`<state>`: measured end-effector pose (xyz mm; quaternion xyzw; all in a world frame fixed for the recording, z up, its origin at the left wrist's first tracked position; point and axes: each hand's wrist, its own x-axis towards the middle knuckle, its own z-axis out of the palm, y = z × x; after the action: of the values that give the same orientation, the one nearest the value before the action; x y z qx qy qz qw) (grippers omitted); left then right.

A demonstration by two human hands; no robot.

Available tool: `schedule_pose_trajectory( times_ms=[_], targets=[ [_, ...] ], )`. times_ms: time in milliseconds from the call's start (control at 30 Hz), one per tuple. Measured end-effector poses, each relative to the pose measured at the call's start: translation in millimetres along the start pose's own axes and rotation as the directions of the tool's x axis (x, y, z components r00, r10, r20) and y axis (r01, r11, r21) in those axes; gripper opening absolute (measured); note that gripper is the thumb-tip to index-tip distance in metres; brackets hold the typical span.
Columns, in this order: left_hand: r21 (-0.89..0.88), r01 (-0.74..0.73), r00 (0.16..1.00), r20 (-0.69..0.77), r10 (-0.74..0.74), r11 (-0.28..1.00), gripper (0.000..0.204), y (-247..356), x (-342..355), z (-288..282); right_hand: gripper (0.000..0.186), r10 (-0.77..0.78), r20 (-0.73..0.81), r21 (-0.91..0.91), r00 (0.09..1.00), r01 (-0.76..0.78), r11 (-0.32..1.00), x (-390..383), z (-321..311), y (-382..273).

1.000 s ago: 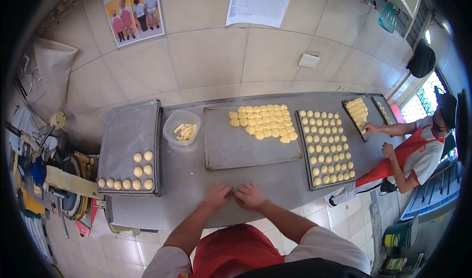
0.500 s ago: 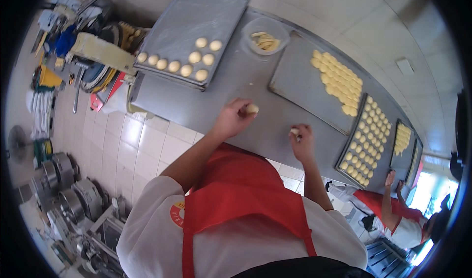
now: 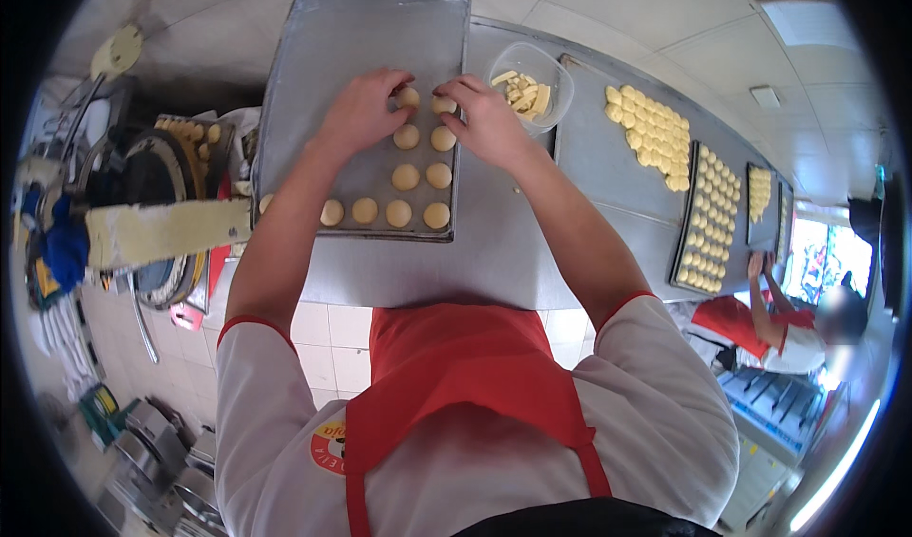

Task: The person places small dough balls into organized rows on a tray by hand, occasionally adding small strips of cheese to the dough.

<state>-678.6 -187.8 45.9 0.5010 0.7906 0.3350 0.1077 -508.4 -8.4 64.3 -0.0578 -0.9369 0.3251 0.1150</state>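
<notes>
Both my hands are over the metal baking tray [image 3: 328,38] at the left of the table. My left hand [image 3: 366,112] has its thumb and fingers around a round dough ball [image 3: 408,97] on the tray. Beside it, my right hand [image 3: 486,119] pinches another dough ball [image 3: 444,105] near the tray's right edge. Below these, dough balls stand in two short columns, and a row [image 3: 365,210] runs along the near edge, partly hidden by my left forearm. Bare metal shows over the tray's far part.
A clear plastic tub [image 3: 567,100] with pale yellow strips stands right of the tray. Farther right lie a tray with a cluster of dough pieces [image 3: 655,129] and one with rows of balls [image 3: 708,219]. A co-worker [image 3: 760,323] stands at the far right. Machinery [image 3: 161,219] is at the left.
Both hands have moved left and away from me, from above the bare table to the tray, with a dough ball each. More balls now stand on the tray. My view has turned leftward.
</notes>
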Motion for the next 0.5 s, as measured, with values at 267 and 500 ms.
schedule_pose_trajectory(
  times_ms=[267, 500],
  targets=[
    [-0.079, -0.029, 0.976, 0.214, 0.045, 0.996, 0.043, -23, 10, 2, 0.039, 0.055, 0.099, -0.308, 0.994, -0.023, 0.951, 5, 16, 6],
    [-0.054, -0.169, 0.986, -0.01, 0.169, 0.984, 0.051, 9, 24, -16, 0.046, 0.032, -0.245, 0.013, 0.969, -0.03, 0.999, -37, -21, 21]
  ],
)
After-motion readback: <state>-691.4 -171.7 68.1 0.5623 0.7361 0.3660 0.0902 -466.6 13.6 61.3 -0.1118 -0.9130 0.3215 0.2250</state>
